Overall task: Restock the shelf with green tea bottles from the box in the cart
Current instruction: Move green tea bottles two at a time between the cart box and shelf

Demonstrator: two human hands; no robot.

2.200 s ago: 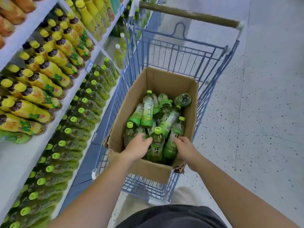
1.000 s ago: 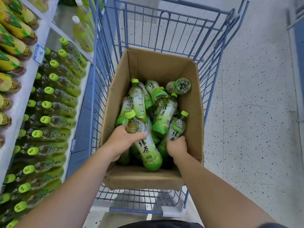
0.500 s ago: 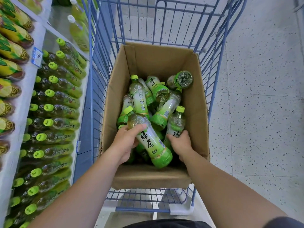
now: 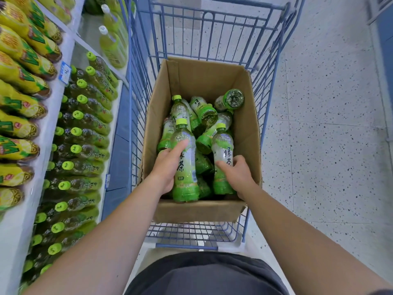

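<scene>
Green-labelled clear plastic tea bottle (image 4: 185, 165) is in the left hand (image 4: 168, 169). Its fingers (image 4: 180, 145) wrap the bottle's left side, with the index finger laid straight across the front toward the neck. Right hand (image 4: 239, 174) grips a second green tea bottle (image 4: 222, 150), thumb across the label; the other fingers are behind it, hidden. Both bottles are roughly upright with lime caps pointing away, side by side but apart, bases near the box's near wall.

Both forearms come in from the bottom edge and converge forward and down, wrists at the box's near rim.

Loose green tea bottles (image 4: 204, 116) lie beneath and beyond in mixed directions inside the brown cardboard box (image 4: 248, 128). Box sits in the blue wire cart (image 4: 212, 33).

Just left of the cart, the white shelf (image 4: 12, 235) has a lower tier with rows of shelved green tea bottles (image 4: 85, 133), caps out. The tier above holds yellow-labelled bottles (image 4: 23, 58). Speckled white floor (image 4: 329, 135) on the right.
</scene>
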